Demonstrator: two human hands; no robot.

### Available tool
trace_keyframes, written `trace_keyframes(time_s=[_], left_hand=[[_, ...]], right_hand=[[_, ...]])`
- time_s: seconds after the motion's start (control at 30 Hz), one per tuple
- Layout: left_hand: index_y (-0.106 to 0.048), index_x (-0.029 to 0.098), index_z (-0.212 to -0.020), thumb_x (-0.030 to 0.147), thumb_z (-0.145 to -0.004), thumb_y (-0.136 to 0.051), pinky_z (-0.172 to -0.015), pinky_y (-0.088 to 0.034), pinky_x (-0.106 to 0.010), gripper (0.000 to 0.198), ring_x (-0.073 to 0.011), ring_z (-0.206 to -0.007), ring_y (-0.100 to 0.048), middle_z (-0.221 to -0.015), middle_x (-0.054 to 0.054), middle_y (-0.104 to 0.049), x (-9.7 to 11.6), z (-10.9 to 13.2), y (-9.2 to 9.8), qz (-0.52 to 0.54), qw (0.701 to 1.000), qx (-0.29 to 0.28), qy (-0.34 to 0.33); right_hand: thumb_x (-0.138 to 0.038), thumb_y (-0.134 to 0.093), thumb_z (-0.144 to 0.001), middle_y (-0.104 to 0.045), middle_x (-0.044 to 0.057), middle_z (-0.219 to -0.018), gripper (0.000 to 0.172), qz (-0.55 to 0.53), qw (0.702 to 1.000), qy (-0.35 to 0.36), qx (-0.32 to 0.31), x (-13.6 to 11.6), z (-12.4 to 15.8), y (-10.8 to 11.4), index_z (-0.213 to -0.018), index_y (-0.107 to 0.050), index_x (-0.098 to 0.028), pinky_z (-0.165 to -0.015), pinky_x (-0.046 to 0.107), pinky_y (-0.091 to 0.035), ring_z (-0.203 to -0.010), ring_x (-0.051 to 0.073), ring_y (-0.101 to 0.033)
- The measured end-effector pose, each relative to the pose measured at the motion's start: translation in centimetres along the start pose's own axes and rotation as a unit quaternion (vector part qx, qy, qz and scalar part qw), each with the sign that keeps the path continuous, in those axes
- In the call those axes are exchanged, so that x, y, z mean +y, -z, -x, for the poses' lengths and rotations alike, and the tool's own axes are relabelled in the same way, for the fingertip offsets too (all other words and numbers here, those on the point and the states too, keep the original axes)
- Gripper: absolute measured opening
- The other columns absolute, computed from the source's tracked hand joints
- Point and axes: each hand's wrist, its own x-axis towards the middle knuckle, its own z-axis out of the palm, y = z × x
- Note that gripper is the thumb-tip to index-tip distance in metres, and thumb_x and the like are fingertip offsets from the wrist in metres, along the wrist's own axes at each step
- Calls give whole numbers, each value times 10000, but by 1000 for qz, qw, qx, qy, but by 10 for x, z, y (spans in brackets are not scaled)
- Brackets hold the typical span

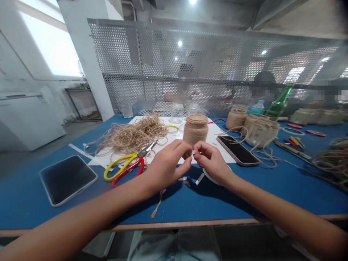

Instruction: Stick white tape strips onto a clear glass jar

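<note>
My left hand point(172, 159) and my right hand point(213, 161) meet above the near middle of the table, fingertips pinched close together. A small white piece point(193, 152) shows at the right fingertips; its kind is unclear. What the left fingers pinch is mostly hidden. Just beyond the hands stands a jar wrapped in brown twine point(196, 129). Below them, a short white strip point(199, 179) and a scrap of twine point(187, 183) lie on the blue table. A frayed twine end point(157, 210) is under my left wrist. Scissors point(130, 163) with yellow and red handles lie left of my left hand.
A loose heap of twine point(133, 134) spreads over white paper point(220, 154). A tablet point(67, 179) lies left, a phone point(239, 150) right. Beyond are glass jars point(177, 113), more twine-wrapped jars point(236, 117), a green bottle point(280, 101) and a perforated metal screen point(157, 61), with people behind it.
</note>
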Motion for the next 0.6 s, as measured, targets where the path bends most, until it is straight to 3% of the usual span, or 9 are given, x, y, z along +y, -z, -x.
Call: trace_keyframes(time_s=[0.6], left_hand=[[-485, 179, -841, 145, -798, -452, -739, -416, -248, 64, -128, -791, -490, -823, -25, -520, 1, 1, -1, 7, 1000, -11, -3]], right_hand=[[-133, -478, -735, -393, -54, -610, 71, 53, 998, 37, 20, -2, -1, -1, -689, -446, -176, -491, 201, -269, -533, 68, -339]])
